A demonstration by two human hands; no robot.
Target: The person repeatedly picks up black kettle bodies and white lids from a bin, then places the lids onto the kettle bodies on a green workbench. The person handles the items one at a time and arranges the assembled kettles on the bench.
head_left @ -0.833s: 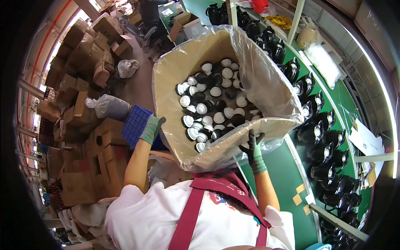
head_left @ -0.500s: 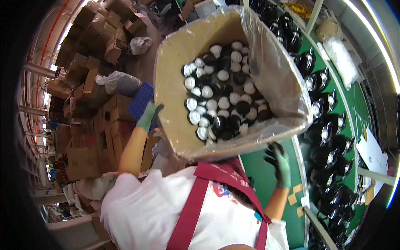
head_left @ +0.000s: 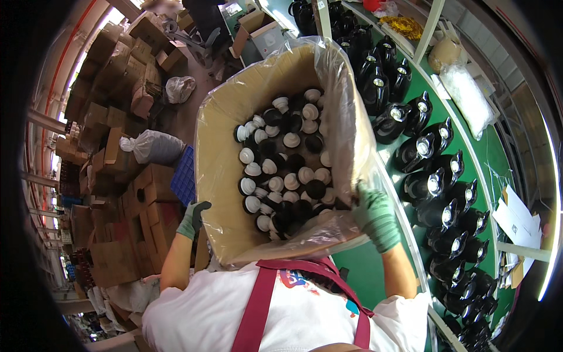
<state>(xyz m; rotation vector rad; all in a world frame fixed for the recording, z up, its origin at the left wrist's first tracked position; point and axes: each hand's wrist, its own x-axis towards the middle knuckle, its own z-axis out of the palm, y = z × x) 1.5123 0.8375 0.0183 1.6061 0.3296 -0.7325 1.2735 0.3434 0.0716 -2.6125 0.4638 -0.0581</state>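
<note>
A large cardboard box (head_left: 226, 138) lined with clear plastic is in front of me, its top open. Inside lie many loose black and white round lids (head_left: 291, 139), some white side up, some black. At the near left side of the box, my left hand (head_left: 192, 222), in a green glove with dark fingertips, grips the edge. My right hand (head_left: 377, 218), gloved the same way, is closed over the plastic-covered rim at the near right corner. Part of its fingers is hidden behind the rim.
Rows of glossy black jugs (head_left: 431, 185) stand on a green-topped bench (head_left: 366, 267) along the right. A blue plastic crate (head_left: 185, 178) is just left of the box. Stacked cartons (head_left: 158, 193) and a tied grey sack (head_left: 153, 146) fill the left. White papers (head_left: 519, 220) lie far right.
My right hand has gone from open beside the box to holding its near right corner. The box sits lower and farther left in view. My left hand stays at its left edge.
</note>
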